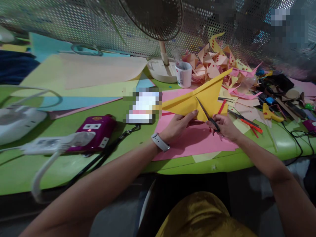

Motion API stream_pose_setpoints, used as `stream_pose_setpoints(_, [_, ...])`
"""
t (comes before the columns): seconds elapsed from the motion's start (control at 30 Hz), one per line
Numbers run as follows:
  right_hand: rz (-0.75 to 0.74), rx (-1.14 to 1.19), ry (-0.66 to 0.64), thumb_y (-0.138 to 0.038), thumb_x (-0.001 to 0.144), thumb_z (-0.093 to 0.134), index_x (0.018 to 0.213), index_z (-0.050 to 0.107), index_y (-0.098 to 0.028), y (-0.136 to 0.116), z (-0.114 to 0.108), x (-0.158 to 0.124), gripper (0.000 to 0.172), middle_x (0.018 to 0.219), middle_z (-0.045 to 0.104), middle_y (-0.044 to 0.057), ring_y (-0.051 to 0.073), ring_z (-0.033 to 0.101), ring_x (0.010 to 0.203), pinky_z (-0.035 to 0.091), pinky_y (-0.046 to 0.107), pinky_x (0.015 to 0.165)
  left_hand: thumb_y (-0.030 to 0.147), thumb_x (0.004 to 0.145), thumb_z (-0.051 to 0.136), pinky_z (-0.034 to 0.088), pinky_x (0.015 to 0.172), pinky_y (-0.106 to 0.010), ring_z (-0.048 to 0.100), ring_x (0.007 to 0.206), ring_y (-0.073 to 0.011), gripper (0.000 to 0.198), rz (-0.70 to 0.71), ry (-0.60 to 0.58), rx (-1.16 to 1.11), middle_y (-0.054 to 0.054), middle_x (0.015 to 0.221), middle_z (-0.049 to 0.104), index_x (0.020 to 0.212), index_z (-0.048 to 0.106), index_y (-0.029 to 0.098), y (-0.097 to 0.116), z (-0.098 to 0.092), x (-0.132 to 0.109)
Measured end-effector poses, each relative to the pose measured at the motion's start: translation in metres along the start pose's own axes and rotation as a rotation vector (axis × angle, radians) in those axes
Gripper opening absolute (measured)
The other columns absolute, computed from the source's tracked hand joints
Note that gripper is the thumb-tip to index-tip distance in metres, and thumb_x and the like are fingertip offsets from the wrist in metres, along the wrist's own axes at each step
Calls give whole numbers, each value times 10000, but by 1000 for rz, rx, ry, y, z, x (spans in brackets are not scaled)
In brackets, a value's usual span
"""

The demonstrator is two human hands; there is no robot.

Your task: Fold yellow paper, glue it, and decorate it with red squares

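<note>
My left hand (177, 126) pinches the lower edge of a folded yellow paper (197, 97), holding it above a pink sheet (195, 138) on the green table. My right hand (223, 125) is closed round the handles of black scissors (206, 113), whose blades are parted over the yellow paper near its middle. A grey watch sits on my left wrist.
A pile of cut pink and yellow paper shapes (217, 64) lies behind. A white cup (184, 74) and a fan base (161, 69) stand at the back. Large coloured sheets (81, 79) cover the left. A purple power strip (95, 131), white plugs and tools (276, 98) lie around.
</note>
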State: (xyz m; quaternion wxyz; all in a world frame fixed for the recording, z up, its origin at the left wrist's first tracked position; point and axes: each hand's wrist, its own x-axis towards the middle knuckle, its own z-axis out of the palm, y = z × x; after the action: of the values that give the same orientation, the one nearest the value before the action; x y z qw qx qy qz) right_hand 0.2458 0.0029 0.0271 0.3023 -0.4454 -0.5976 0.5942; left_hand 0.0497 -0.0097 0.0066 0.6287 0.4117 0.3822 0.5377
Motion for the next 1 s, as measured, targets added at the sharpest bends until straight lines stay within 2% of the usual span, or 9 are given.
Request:
stream_pose_setpoints(0.23, [-6,12,-8,-611,611,867,686,521,-201,-6,3,-2,542,541,561,-61,74,519,463,315,193,373,484,778,790,605,915,-387,608,681,-131,394,27,-21,-2,37,658,538,642,567,188,-3,-1,0])
stream_pose_setpoints(0.43, [19,17,10,-621,563,880,697,533,-197,-5,2,0,564,549,579,-51,82,534,463,289,196,345,507,791,769,602,884,-377,624,717,-150,390,22,-21,41,17,688,563,660,588,188,-3,-1,0])
stream_pose_setpoints(0.67, [14,14,16,-584,588,880,738,555,-185,-5,2,1,536,606,590,-44,80,546,491,371,211,393,520,794,764,591,871,-369,646,767,-175,363,43,-21,100,-14,734,638,700,648,190,-6,-4,0])
stream_pose_setpoints(0.8, [19,30,25,-572,544,902,725,570,-184,-8,3,0,542,618,593,-51,67,523,488,388,213,409,523,798,761,589,878,-375,675,819,-199,356,27,-26,96,-31,778,681,719,675,187,-9,-6,1])
stream_pose_setpoints(1.0, [28,24,14,-555,570,899,739,560,-184,-10,2,-1,530,642,583,-51,72,534,516,386,215,422,557,765,781,596,889,-397,706,876,-230,381,20,6,90,-47,841,726,747,702,184,-8,-5,1])
